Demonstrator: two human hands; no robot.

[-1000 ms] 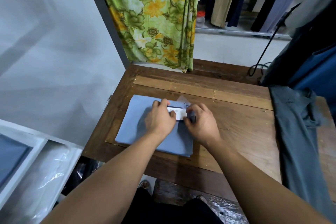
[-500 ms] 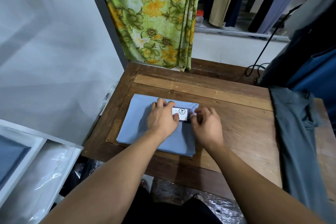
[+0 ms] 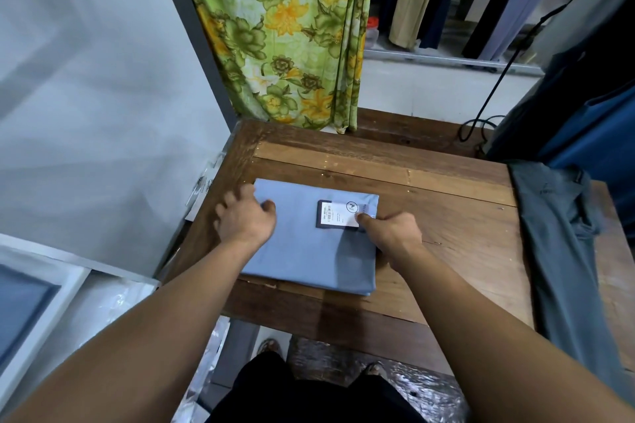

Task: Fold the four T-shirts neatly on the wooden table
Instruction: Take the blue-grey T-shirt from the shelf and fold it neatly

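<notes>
The wooden table (image 3: 446, 216) bears a grey garment (image 3: 556, 233) draped at its 3 o'clock side and a folded blue T-shirt (image 3: 309, 257) toward 9 o'clock. The left hand (image 3: 245, 220) sits on the T-shirt's 9 o'clock edge, thumb on top. Its fingers are blurred, so I cannot tell its grip. The right hand (image 3: 395, 233) lies at the 3 o'clock edge, curled, one fingertip touching the tag (image 3: 338, 215). Whether it pinches is unclear.

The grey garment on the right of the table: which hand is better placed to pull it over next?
Probably the right hand: it sits at the blue shirt's right edge, nearest the grey garment. The left hand is at the far left edge.
</notes>
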